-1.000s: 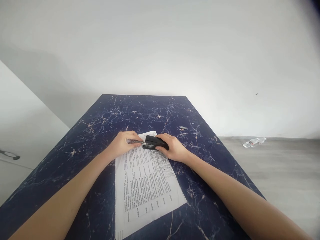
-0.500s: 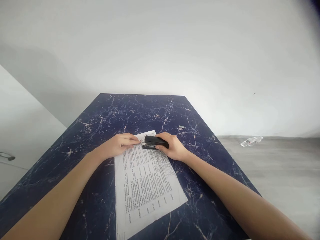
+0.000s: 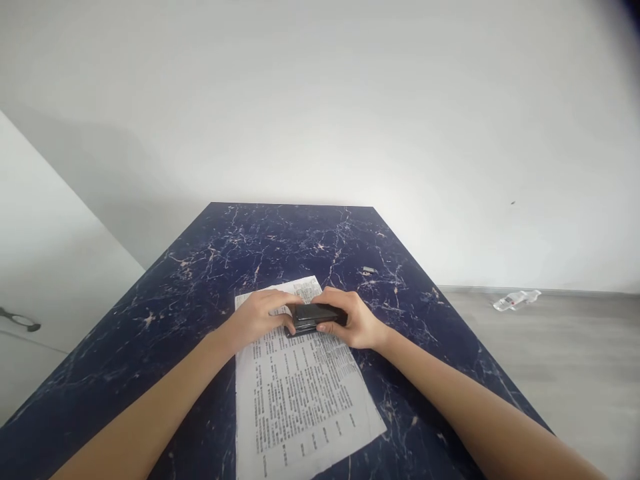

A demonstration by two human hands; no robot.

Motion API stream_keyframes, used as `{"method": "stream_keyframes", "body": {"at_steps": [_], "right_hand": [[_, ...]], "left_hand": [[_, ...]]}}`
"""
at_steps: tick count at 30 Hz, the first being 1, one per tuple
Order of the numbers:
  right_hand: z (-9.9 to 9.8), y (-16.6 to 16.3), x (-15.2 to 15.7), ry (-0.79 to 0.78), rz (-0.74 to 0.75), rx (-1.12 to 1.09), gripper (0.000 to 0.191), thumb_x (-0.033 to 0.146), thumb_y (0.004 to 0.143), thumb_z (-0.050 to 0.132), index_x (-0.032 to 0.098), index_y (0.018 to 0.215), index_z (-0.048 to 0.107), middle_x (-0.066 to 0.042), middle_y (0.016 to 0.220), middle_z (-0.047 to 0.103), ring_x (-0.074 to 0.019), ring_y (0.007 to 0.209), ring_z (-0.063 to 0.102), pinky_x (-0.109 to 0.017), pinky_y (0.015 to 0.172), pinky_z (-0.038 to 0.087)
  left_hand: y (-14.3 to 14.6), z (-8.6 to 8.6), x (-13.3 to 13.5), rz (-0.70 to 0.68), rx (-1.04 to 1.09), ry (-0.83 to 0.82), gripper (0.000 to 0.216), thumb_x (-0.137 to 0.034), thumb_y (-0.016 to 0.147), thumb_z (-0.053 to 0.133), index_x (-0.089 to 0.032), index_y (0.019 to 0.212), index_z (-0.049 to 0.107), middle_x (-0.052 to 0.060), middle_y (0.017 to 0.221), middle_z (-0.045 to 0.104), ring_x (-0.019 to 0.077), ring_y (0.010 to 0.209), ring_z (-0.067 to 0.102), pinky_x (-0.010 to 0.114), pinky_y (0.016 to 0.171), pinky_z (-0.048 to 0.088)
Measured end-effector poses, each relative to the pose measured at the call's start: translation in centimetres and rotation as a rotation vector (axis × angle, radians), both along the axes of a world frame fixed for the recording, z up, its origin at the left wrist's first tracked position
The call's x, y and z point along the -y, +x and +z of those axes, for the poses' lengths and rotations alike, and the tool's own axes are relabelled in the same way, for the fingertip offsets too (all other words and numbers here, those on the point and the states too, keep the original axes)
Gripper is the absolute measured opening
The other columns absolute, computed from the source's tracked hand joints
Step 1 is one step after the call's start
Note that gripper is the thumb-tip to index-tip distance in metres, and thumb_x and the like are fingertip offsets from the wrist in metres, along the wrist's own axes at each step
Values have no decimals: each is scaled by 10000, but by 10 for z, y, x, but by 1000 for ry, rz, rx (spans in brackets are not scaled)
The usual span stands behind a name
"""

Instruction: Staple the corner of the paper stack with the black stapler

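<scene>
A black stapler point(image 3: 311, 316) is held between my two hands, over the upper part of a printed sheet of paper point(image 3: 295, 400). My right hand point(image 3: 354, 319) grips its right end, fingers over the top and thumb at the lower side. With fingers on top and thumb beneath, my left hand point(image 3: 264, 316) pinches the stapler's left end. The paper lies at a slant on the dark blue marbled table point(image 3: 280, 247). Whether the stapler touches the paper, I cannot tell.
A small greyish piece, perhaps a strip of staples point(image 3: 369, 271), lies on the table beyond my right hand. A crumpled clear plastic wrapper or bottle point(image 3: 517, 300) is on the floor at the right. The white wall point(image 3: 320, 100) stands behind the table.
My left hand has moved right, from beside the stapler's front end to gripping it. The gap between the stapler's upper and lower parts looks narrower. The view has tilted slightly.
</scene>
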State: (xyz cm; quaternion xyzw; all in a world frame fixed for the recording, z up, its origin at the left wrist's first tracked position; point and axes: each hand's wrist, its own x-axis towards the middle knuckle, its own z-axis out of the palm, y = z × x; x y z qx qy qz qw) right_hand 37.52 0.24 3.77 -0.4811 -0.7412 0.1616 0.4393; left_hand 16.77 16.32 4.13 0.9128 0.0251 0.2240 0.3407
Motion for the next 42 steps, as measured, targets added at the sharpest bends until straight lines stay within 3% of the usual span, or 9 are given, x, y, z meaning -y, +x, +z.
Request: {"method": "stream_keyframes", "body": {"at_steps": [5, 8, 12, 16, 21, 26, 30, 36, 42], "right_hand": [[1, -4, 0, 6, -61, -44, 303, 382, 905, 709, 183, 1133, 685, -62, 896, 663, -186, 756, 606, -318, 684, 493], [0, 6, 1, -49, -197, -62, 298, 379, 893, 720, 186, 1119, 700, -65, 915, 706, -193, 762, 638, -312, 685, 497], [3, 39, 5, -125, -418, -16, 279, 350, 871, 730, 189, 1099, 712, -59, 947, 745, -209, 787, 676, -316, 712, 501], [4, 68, 11, -188, -487, 60, 260, 337, 860, 725, 204, 1083, 728, -41, 946, 756, -219, 800, 685, -323, 736, 500], [0, 79, 12, -233, -449, 128, 258, 331, 861, 714, 214, 1092, 727, -46, 990, 754, -230, 856, 688, -328, 765, 495], [-4, 77, 10, -261, -438, 131, 280, 346, 871, 712, 200, 1110, 713, -58, 1008, 746, -229, 863, 679, -349, 802, 495], [-2, 71, 9, -257, -369, 124, 286, 356, 877, 714, 195, 1113, 705, -60, 1013, 740, -222, 857, 672, -343, 792, 493], [5, 57, 12, -303, -211, 74, 300, 388, 880, 723, 194, 1107, 707, -52, 970, 728, -207, 826, 658, -300, 696, 471], [11, 41, 14, -366, -64, 47, 270, 354, 869, 742, 196, 1085, 706, -33, 943, 704, -165, 762, 625, -279, 636, 436]], "left_hand": [[-3, -2, -8, 62, 29, -16, 286, -366, 848, 780, -273, 1114, 729, 36, 1036, 780, 225, 957, 734, 376, 893, 596], [-3, -5, -19, 279, -64, 13, 365, -476, 872, 737, -289, 1184, 711, 62, 1189, 749, 285, 1131, 680, 479, 1014, 533], [-1, -11, -28, 534, -265, 210, 497, -512, 980, 559, -244, 1397, 589, 128, 1456, 586, 370, 1380, 479, 601, 1125, 380], [3, -19, -29, 467, -348, 334, 387, -403, 993, 555, -200, 1315, 621, 138, 1306, 611, 348, 1234, 554, 543, 1037, 435], [4, -23, -29, 422, -308, 341, 143, -265, 995, 517, -188, 961, 633, 86, 1119, 593, 282, 1063, 585, 459, 920, 458], [4, -31, -32, 458, -340, 307, 233, -240, 991, 494, -194, 1199, 590, 108, 1159, 614, 309, 1112, 566, 461, 924, 450], [2, -26, -32, 425, -291, 319, 210, -236, 1019, 418, -208, 1072, 619, 93, 1151, 624, 288, 1075, 586, 437, 903, 445], [-4, -9, -36, 496, -317, 143, 253, -313, 1049, 358, -228, 1096, 591, 67, 953, 708, 250, 814, 651, 344, 689, 439], [-6, -11, -42, 535, -282, 56, 242, -341, 1035, 395, -237, 1066, 611, 47, 858, 717, 221, 705, 671, 295, 586, 396]]}}
